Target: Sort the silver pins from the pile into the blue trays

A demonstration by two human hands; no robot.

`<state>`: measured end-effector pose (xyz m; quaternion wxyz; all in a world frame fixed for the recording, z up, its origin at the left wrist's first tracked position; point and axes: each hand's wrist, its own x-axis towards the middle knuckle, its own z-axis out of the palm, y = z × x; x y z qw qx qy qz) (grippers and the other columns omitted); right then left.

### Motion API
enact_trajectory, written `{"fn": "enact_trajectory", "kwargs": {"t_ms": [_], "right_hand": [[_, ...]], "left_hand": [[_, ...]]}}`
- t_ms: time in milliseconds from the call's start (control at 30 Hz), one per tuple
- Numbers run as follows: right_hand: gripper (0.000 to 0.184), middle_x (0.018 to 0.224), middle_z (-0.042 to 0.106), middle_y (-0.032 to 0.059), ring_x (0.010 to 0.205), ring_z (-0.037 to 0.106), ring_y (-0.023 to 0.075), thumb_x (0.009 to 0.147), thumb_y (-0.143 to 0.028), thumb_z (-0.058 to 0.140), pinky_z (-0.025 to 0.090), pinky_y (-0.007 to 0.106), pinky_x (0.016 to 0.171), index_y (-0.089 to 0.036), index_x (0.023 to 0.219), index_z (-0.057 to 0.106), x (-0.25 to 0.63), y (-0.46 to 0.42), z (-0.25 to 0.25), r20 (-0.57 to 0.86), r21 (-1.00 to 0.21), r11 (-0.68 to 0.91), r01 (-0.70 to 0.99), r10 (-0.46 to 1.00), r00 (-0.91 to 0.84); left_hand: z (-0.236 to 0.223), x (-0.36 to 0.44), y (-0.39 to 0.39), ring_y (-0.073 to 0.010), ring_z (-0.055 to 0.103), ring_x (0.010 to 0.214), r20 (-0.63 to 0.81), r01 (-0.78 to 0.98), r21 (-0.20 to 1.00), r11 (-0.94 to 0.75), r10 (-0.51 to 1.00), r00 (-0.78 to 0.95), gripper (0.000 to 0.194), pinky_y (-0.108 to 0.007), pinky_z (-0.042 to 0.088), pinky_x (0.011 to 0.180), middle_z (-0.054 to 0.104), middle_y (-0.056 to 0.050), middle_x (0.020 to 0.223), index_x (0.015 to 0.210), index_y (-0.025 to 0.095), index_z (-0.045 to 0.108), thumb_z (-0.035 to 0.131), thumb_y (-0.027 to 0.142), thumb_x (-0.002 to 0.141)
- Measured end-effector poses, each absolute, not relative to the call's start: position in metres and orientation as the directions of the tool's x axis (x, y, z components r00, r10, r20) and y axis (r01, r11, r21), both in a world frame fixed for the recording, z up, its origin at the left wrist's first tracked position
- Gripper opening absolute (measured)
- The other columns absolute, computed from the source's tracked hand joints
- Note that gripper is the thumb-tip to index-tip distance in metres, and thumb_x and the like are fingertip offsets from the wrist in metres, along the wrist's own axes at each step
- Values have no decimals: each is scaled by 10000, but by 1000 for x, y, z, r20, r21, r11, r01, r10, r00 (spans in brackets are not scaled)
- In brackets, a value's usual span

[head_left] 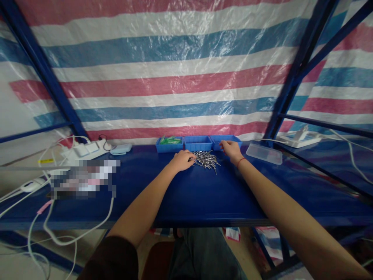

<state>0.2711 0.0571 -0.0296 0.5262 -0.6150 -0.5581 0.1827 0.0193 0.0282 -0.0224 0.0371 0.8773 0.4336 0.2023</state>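
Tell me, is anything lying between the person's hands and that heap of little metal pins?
Nothing visible. The left hand touches the pile of small silver metal pins; the right hand sits beside it.

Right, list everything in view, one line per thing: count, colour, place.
metal pins: one loose pile, silver, on the bench between the two hands
small bins: three, blue, in a row at the back of the bench; the left one holds something green
clear tray: one, see-through, right of the bins
bench: one, blue top
power strip: one, white, back left, with white cables trailing off
small device: one, pale, beside the power strip
striped tarp: one, red, white and blue, behind the bench
frame posts: dark blue, at both sides
left hand: fingers on the left edge of the pile
right hand: red string on the wrist, at the right-hand bin
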Motion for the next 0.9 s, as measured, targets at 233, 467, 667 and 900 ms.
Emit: {"fn": "enact_trajectory", "kwargs": {"t_ms": [233, 467, 667, 900], "right_hand": [[320, 594, 608, 51, 529, 514, 132, 748, -386, 472, 374, 243, 505, -129, 677, 649, 240, 42, -21, 372, -824, 229, 518, 908, 191], [318, 588, 600, 36, 524, 510, 134, 777, -385, 458, 368, 254, 535, -148, 655, 632, 224, 33, -17, 391, -764, 277, 583, 917, 77], [316, 584, 600, 32, 543, 513, 139, 776, -379, 450, 361, 253, 534, -151, 651, 630, 222, 31, -18, 408, -729, 300, 615, 912, 38], [322, 566, 583, 29, 525, 490, 133, 773, -384, 445, 344, 254, 518, -150, 637, 620, 220, 29, -17, 406, -721, 307, 621, 913, 20]], "left_hand": [[-18, 22, 24, -221, 558, 944, 301, 733, 199, -651, 752, 587, 223, -356, 434, 819, 615, -46, 1000, 904, 267, 678, 472, 305, 827], [-20, 23, 27, -213, 556, 945, 270, 715, 275, -643, 766, 584, 193, -326, 436, 812, 603, -48, 962, 866, 259, 694, 529, 323, 788], [-20, 26, 27, -211, 547, 944, 246, 727, 319, -608, 794, 556, 164, -342, 429, 844, 590, -49, 958, 794, 227, 686, 544, 309, 783], [-14, 25, 19, -271, 516, 1013, 217, 752, 264, -605, 796, 564, 203, -435, 409, 860, 575, -61, 1068, 840, 250, 689, 508, 329, 792]]}}
